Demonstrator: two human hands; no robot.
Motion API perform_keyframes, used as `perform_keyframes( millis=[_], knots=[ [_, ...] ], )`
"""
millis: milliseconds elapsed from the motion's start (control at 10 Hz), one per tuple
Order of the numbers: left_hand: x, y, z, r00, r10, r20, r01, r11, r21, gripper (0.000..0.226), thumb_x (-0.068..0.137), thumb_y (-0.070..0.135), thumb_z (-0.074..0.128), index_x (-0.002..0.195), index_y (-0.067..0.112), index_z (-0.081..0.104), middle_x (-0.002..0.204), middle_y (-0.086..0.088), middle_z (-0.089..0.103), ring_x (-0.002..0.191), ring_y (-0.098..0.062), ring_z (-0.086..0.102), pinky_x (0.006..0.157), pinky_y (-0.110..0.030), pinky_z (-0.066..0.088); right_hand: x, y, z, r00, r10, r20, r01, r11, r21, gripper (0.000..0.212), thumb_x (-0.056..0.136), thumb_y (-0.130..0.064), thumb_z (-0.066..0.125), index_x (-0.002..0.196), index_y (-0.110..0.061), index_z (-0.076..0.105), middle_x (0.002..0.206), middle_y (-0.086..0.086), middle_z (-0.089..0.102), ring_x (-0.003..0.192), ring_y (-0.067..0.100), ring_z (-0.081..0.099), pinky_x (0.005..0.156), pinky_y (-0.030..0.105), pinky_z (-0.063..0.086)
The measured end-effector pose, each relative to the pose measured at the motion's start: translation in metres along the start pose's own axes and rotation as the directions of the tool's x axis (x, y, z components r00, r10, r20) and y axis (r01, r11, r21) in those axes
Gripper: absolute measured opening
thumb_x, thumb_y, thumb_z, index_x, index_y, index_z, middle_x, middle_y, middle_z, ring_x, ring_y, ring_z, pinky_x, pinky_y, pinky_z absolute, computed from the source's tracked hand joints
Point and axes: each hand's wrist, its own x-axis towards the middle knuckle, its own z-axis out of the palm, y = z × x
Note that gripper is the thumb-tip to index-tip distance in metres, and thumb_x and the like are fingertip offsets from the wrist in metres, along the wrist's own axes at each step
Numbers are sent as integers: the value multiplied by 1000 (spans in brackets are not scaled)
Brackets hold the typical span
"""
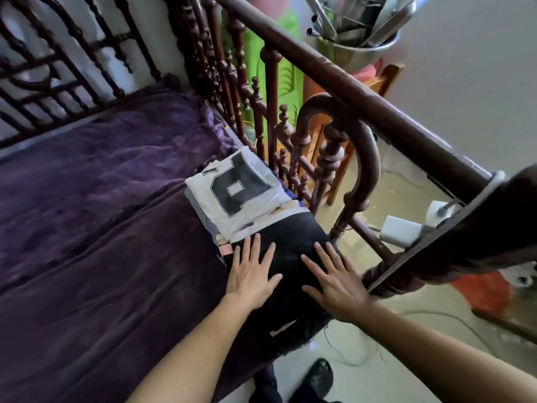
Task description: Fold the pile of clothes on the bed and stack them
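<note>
Both hands are lying flat with fingers straight and spread, gripping nothing. The left hand and the right hand are pressing side by side on a black garment, which is sitting at the near right corner of the bed. Just beyond the fingertips, a folded white shirt with a large black letter is resting on top of a small stack of clothes, touching the black garment's far edge. A purple cover is stretching across the bed to the left. A carved wooden rail is running along the right side, and a dark shoe is showing on the floor below.
</note>
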Motion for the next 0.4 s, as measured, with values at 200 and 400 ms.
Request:
perform_keyframes(
  millis=[200, 400],
  knots=[
    [9, 14, 27, 994, -16, 104, 9, 998, 62, 79, 94, 63, 25, 152, 22, -9, 158, -18, -16, 145, -36, -17, 117, -55, -6, -5, 10, 17, 989, 91, 120, -87, 996, -33, 69, 92, -69, 26, 152, -43, 3, 159, -2, -17, 148, 30, -9, 117, 41, 16],
    [6, 2, 20, 992, 50, 112, -59, 995, 77, 78, 95, 62, 24, 152, 20, -11, 158, -19, -15, 145, -38, -14, 117, -56, -3, 23, -5, -45, 979, 112, 171, -149, 964, 219, 55, 88, -53, 55, 139, -35, 44, 152, 0, 35, 138, 24, 36, 104, 36, 41]
  ],
)
